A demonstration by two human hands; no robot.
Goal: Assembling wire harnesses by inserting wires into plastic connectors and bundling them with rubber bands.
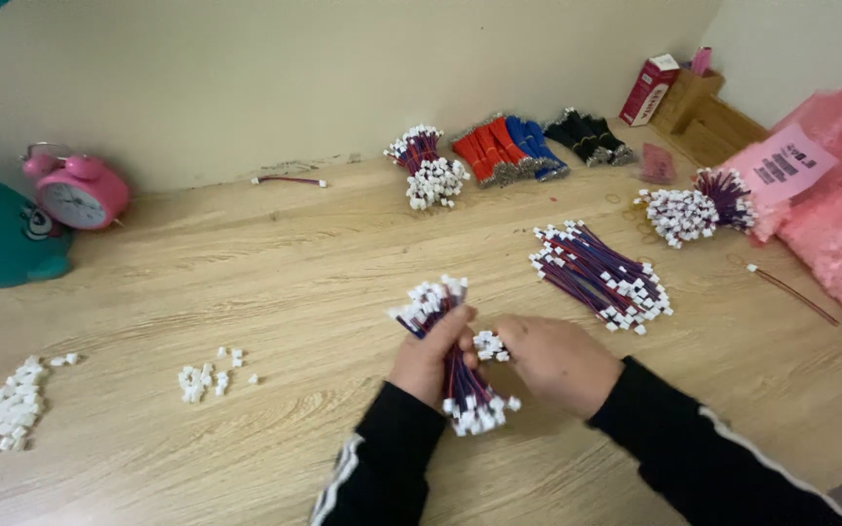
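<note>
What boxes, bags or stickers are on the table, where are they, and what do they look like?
Red carton: far right corner against the wall, tall, red with a white top, leaning on the cardboard box.
Cardboard box: beside it, brown, open.
Pink plastic bags: right edge, heaped, see-through pink.
Paper label: on the bags, pink rectangle with dark print.
Small pink packet: flat, before the boxes.

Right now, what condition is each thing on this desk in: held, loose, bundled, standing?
Left hand: closed around a wire bundle.
Wire bundle: held, tilted, white connectors at both ends.
Right hand: pinching a few white connectors.
Second wire bundle: lying flat, untouched.
Loose connector pile: scattered heap.
Pink alarm clock: standing upright.
Red box: upright, leaning by the wall.
</note>
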